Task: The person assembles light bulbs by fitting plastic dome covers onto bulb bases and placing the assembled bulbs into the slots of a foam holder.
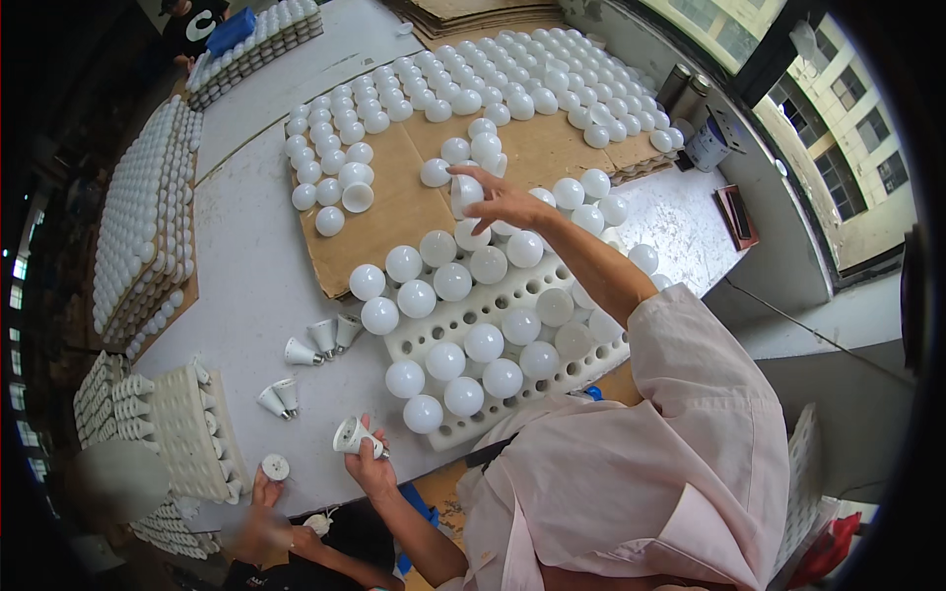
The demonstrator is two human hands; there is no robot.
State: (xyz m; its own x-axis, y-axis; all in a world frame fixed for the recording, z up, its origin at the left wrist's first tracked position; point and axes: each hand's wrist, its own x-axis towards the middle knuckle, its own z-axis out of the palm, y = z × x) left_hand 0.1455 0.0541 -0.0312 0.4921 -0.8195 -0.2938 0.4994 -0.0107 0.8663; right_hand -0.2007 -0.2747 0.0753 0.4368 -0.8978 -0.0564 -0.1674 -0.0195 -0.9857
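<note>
My left hand (371,471) is closed around a white LED bulb base (353,435), its wide end tipped up to the left, over the near edge of the table. Stretched out over the cardboard, my right hand (505,205) has its thumb and fingers around a white dome bulb cover (466,193). More loose covers (455,151) lie just beyond and beside that hand. Nearer to me, rows of round white bulbs (483,343) stand in a white foam tray (434,338) with holes.
Many white covers (512,74) fill the far cardboard sheet (414,148). Several bulb bases (304,352) lie on the table (251,325). At lower left, a co-worker's hand (264,490) holds a bulb base (275,467) beside stacked trays (187,433). Metal flasks (690,97) stand by the window.
</note>
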